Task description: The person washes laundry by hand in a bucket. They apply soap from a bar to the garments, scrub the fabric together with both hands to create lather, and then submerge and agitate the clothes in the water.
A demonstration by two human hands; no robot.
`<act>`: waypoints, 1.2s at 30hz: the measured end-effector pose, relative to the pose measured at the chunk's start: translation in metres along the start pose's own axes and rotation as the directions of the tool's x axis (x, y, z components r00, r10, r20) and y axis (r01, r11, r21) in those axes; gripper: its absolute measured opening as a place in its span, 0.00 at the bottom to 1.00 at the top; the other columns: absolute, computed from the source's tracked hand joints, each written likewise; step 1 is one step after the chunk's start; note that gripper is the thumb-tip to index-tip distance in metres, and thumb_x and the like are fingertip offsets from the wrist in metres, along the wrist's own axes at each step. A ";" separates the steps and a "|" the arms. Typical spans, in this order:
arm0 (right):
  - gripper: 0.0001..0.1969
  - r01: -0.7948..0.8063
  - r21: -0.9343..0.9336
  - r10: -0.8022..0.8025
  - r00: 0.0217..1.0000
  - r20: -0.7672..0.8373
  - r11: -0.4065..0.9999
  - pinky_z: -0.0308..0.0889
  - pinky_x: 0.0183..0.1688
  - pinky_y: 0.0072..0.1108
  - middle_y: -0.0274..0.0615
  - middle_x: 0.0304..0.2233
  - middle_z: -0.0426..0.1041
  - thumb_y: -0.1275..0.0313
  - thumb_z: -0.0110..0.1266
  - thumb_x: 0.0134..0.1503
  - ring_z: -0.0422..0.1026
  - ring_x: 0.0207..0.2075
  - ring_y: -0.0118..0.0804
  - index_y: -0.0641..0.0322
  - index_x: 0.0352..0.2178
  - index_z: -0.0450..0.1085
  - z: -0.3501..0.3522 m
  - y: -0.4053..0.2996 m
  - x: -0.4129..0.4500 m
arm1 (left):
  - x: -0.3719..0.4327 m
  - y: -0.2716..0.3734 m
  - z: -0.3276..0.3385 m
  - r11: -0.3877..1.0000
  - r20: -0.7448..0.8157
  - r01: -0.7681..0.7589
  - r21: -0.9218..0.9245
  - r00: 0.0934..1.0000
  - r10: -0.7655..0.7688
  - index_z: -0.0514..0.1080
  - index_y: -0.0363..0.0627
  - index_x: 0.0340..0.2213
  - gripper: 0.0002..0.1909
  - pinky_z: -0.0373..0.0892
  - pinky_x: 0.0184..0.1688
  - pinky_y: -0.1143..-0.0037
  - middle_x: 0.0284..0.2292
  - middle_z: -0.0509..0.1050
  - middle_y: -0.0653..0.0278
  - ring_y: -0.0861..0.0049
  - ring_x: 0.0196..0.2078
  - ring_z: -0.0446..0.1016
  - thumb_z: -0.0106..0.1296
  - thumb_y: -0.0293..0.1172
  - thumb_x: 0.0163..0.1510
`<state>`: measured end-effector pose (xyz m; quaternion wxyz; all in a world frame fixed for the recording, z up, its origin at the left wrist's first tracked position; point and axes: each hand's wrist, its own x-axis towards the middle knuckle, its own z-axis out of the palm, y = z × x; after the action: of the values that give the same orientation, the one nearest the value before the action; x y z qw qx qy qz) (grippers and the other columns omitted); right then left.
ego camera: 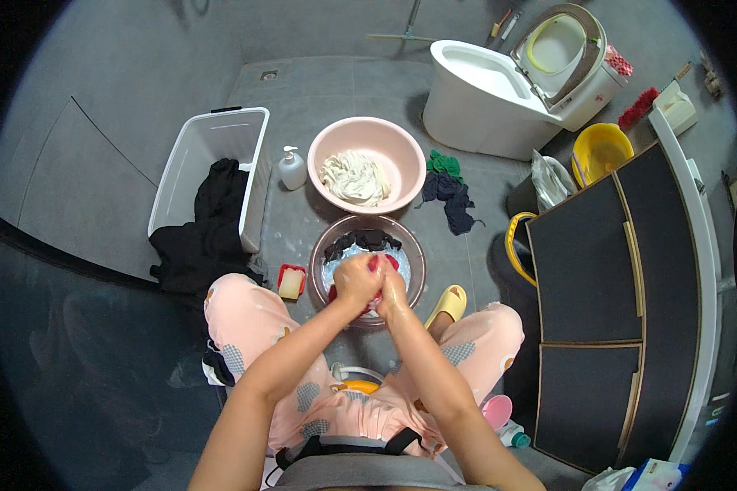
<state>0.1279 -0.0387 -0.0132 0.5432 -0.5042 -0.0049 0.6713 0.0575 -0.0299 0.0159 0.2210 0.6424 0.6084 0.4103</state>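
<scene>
My left hand point(356, 281) and my right hand point(393, 283) are pressed together over a brown see-through basin point(419, 270). Between them they grip a wet red cloth point(392, 262), and part of it hangs below my hands. Suds show on my right wrist. Bluish soapy water point(406, 261) stands in the basin, with dark fabric point(368, 239) bunched along its far side. Just beyond, a pink basin point(405, 153) holds a crumpled white cloth point(356, 179). A bar of soap point(292, 283) sits in a red dish point(301, 269) left of the brown basin.
A white pump bottle point(292, 169) is beside the pink basin. Black clothes point(199, 251) spill over a white bin point(181, 166) at left. Green cloth point(444, 164) and navy cloth point(451, 199) lie on the floor. At right are a toilet point(479, 104) and a dark cabinet point(589, 270).
</scene>
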 end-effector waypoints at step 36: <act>0.18 0.036 -0.184 0.031 0.936 0.350 0.982 0.65 0.34 0.21 0.38 0.28 0.70 0.58 0.44 0.51 0.69 0.29 0.30 0.62 0.34 0.65 -0.005 -0.020 -0.002 | 0.014 -0.005 -0.027 0.970 -0.347 -0.126 -0.207 0.937 0.048 0.62 0.42 0.16 0.11 0.61 0.23 0.77 0.16 0.64 0.64 0.75 0.18 0.63 0.55 0.28 0.38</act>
<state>0.1462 -0.0345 -0.0035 0.4844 -0.4252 -0.1657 0.7464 0.0315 -0.0214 0.0311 0.1658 0.5592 0.5574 0.5908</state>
